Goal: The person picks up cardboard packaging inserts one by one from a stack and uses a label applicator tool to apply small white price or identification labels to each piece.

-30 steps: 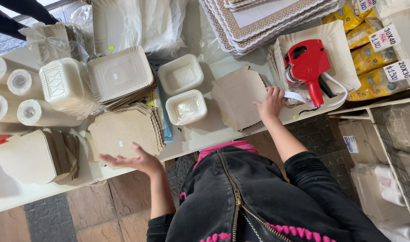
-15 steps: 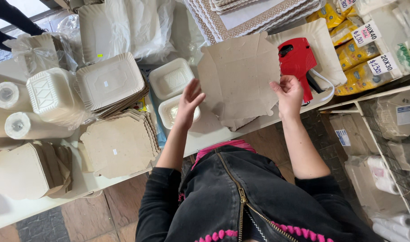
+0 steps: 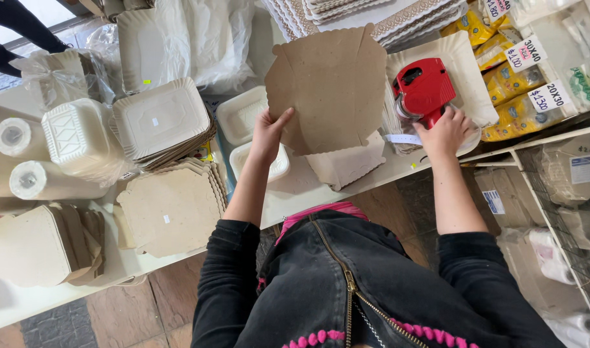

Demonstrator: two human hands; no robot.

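Left hand fingers pinch flat brown cardboard box blank by its lower edge, held up over desk; right hand fingers wrap red label gun, just right of blank.

Shop, price tags, stacked trays

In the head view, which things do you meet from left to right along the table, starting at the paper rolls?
paper rolls → white foam container → stack of paper trays → left hand → flat brown cardboard box → red price labeller → right hand
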